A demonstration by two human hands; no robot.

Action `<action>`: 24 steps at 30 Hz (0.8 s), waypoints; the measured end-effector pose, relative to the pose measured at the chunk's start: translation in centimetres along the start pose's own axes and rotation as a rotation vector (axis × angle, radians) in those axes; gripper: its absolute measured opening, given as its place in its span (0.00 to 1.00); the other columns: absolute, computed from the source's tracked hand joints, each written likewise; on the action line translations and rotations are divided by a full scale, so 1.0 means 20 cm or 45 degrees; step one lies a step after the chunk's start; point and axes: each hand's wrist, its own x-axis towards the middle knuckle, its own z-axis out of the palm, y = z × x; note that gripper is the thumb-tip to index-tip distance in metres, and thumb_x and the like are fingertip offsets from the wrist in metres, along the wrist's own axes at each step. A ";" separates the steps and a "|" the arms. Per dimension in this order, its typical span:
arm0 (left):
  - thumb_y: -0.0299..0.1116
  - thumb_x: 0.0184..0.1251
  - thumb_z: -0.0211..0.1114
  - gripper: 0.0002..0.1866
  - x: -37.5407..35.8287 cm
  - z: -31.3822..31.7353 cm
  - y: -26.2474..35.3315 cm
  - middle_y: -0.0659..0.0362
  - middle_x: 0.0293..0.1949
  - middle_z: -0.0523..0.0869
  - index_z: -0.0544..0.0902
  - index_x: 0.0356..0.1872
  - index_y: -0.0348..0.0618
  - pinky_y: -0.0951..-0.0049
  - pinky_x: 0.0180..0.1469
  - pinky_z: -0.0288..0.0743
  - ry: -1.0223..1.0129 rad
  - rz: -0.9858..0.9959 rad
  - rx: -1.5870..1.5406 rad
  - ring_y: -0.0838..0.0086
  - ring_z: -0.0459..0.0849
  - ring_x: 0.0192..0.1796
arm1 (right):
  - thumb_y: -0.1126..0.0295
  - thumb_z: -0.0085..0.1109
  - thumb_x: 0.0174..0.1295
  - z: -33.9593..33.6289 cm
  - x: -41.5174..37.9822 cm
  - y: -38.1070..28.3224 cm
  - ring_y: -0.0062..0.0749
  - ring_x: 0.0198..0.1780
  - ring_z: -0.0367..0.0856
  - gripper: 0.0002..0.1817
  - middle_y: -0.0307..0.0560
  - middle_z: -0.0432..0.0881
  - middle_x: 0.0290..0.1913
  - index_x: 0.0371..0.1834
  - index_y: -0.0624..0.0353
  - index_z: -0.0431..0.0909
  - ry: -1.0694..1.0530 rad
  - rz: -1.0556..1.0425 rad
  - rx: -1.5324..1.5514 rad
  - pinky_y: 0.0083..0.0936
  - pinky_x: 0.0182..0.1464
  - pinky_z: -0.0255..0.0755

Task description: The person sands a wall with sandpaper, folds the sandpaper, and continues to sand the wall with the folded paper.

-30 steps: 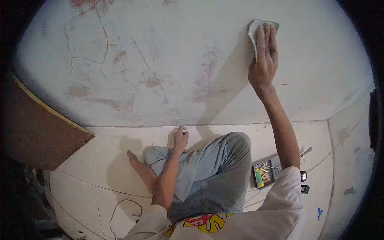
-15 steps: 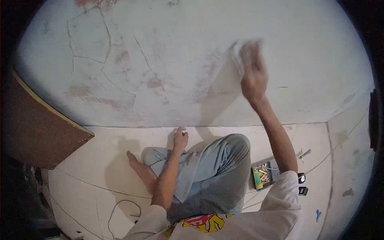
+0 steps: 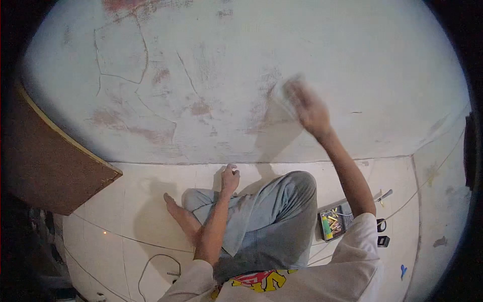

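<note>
Against the cracked, patchy pale wall [image 3: 226, 65], my right hand [image 3: 309, 108] is pressed with its arm stretched out. Its fingers are smeared by motion, over a pale flat thing that is too blurred to name. Reddish scuffed patches lie on the wall to the left of this hand. My left hand [image 3: 230, 179] is above my bent knee, near the foot of the wall, with its fingers curled in. Whether anything small is inside the left hand's fingers cannot be made out.
A brown board [image 3: 60, 156] leans at the left. Right of my legs lies a black tray [image 3: 344, 229] with small brass-coloured pieces and a green item. Beyond it are small black items [image 3: 383, 241] and a blue item [image 3: 403, 271]. Thin cables [image 3: 136, 239] cross the floor.
My right hand has moved down and left along the wall. The left hand stays in nearly the same place. The whole view has shifted slightly.
</note>
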 end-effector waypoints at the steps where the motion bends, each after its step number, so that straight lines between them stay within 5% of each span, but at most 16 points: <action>1: 0.27 0.58 0.59 0.12 0.00 -0.01 0.01 0.43 0.31 0.84 0.77 0.44 0.37 0.59 0.44 0.74 -0.002 -0.005 -0.002 0.54 0.84 0.39 | 0.79 0.48 0.64 0.01 0.08 0.13 0.53 0.71 0.58 0.26 0.57 0.62 0.70 0.68 0.58 0.65 0.624 -0.435 -0.621 0.38 0.70 0.58; 3: 0.27 0.58 0.59 0.13 -0.01 0.00 0.01 0.44 0.30 0.84 0.77 0.44 0.37 0.59 0.43 0.74 0.008 0.008 -0.003 0.55 0.84 0.37 | 0.85 0.50 0.58 -0.16 0.21 0.01 0.56 0.75 0.49 0.32 0.61 0.54 0.73 0.70 0.66 0.59 1.113 -0.458 -0.516 0.46 0.72 0.53; 6: 0.27 0.58 0.59 0.13 0.01 0.02 -0.04 0.45 0.29 0.84 0.76 0.44 0.37 0.59 0.41 0.75 0.024 0.062 -0.012 0.56 0.84 0.34 | 0.86 0.48 0.56 -0.05 0.22 0.03 0.57 0.74 0.51 0.33 0.66 0.54 0.72 0.70 0.68 0.58 1.237 -0.412 -0.526 0.46 0.71 0.54; 8: 0.27 0.58 0.59 0.12 0.01 0.01 -0.03 0.45 0.29 0.84 0.76 0.44 0.37 0.59 0.41 0.75 0.020 0.033 -0.028 0.56 0.84 0.34 | 0.78 0.48 0.62 0.24 0.03 0.16 0.54 0.74 0.53 0.32 0.61 0.51 0.74 0.71 0.66 0.55 0.754 -0.369 -0.623 0.43 0.71 0.54; 10: 0.27 0.58 0.59 0.12 -0.01 0.00 -0.01 0.45 0.29 0.84 0.76 0.44 0.37 0.59 0.40 0.75 0.017 0.001 -0.055 0.56 0.84 0.33 | 0.65 0.41 0.69 0.38 -0.23 0.08 0.42 0.73 0.56 0.28 0.50 0.55 0.74 0.72 0.61 0.56 -0.134 -0.182 -0.237 0.35 0.71 0.57; 11: 0.27 0.58 0.59 0.12 -0.02 0.00 0.01 0.45 0.29 0.84 0.77 0.44 0.37 0.59 0.41 0.75 -0.002 -0.020 -0.056 0.56 0.84 0.34 | 0.65 0.40 0.70 0.56 -0.36 0.24 0.39 0.73 0.57 0.27 0.49 0.58 0.73 0.71 0.61 0.58 -0.362 -0.586 -0.539 0.33 0.71 0.58; 14: 0.28 0.59 0.59 0.11 -0.03 0.00 0.02 0.45 0.30 0.84 0.77 0.43 0.39 0.59 0.41 0.75 -0.013 0.004 0.001 0.56 0.84 0.35 | 0.66 0.42 0.69 0.46 -0.36 0.31 0.38 0.70 0.62 0.26 0.48 0.61 0.72 0.70 0.61 0.59 -0.387 -0.925 -0.752 0.32 0.70 0.61; 16: 0.28 0.59 0.59 0.11 -0.02 0.01 -0.02 0.46 0.30 0.84 0.77 0.43 0.39 0.58 0.41 0.75 0.006 0.047 0.056 0.57 0.84 0.36 | 0.70 0.48 0.65 0.32 -0.25 0.31 0.38 0.70 0.63 0.27 0.49 0.64 0.70 0.69 0.60 0.61 -0.230 -0.659 -0.692 0.35 0.71 0.58; 17: 0.28 0.61 0.57 0.12 0.02 0.04 -0.09 0.49 0.27 0.83 0.76 0.45 0.39 0.65 0.30 0.73 0.035 0.137 0.086 0.65 0.80 0.27 | 0.72 0.50 0.63 0.17 -0.16 0.23 0.39 0.70 0.63 0.28 0.50 0.65 0.69 0.68 0.60 0.62 -0.136 -0.423 -0.529 0.38 0.72 0.56; 18: 0.29 0.63 0.55 0.12 0.04 0.05 -0.14 0.53 0.25 0.83 0.76 0.47 0.38 0.71 0.20 0.71 0.060 0.223 0.118 0.73 0.77 0.18 | 0.76 0.50 0.60 0.07 -0.09 0.19 0.43 0.72 0.59 0.29 0.52 0.64 0.70 0.68 0.61 0.63 0.347 -0.424 -0.461 0.44 0.73 0.50; 19: 0.29 0.63 0.55 0.12 0.04 0.04 -0.13 0.53 0.25 0.83 0.76 0.47 0.38 0.71 0.20 0.71 0.057 0.217 0.117 0.73 0.77 0.18 | 0.83 0.49 0.57 0.01 0.00 0.18 0.48 0.75 0.53 0.31 0.56 0.61 0.71 0.68 0.64 0.62 0.752 -0.369 -0.795 0.49 0.74 0.45; 20: 0.29 0.62 0.55 0.13 0.03 0.03 -0.12 0.53 0.25 0.83 0.76 0.47 0.38 0.71 0.20 0.70 0.050 0.215 0.124 0.73 0.77 0.18 | 0.81 0.43 0.64 -0.07 0.06 0.11 0.54 0.75 0.48 0.26 0.62 0.57 0.72 0.68 0.68 0.61 0.972 -0.259 -0.684 0.51 0.74 0.42; 21: 0.29 0.62 0.55 0.13 0.03 0.03 -0.10 0.52 0.25 0.83 0.75 0.48 0.39 0.71 0.20 0.70 0.046 0.218 0.133 0.73 0.78 0.19 | 0.82 0.43 0.62 -0.11 0.10 0.01 0.54 0.76 0.45 0.28 0.62 0.54 0.73 0.69 0.70 0.58 1.182 -0.172 -0.547 0.51 0.74 0.39; 24: 0.28 0.61 0.56 0.12 0.03 0.03 -0.12 0.52 0.24 0.82 0.77 0.45 0.38 0.71 0.20 0.70 0.047 0.202 0.086 0.74 0.78 0.19 | 0.82 0.42 0.62 0.17 0.07 0.07 0.54 0.76 0.43 0.30 0.62 0.52 0.74 0.70 0.70 0.55 1.053 -0.173 -0.554 0.51 0.75 0.38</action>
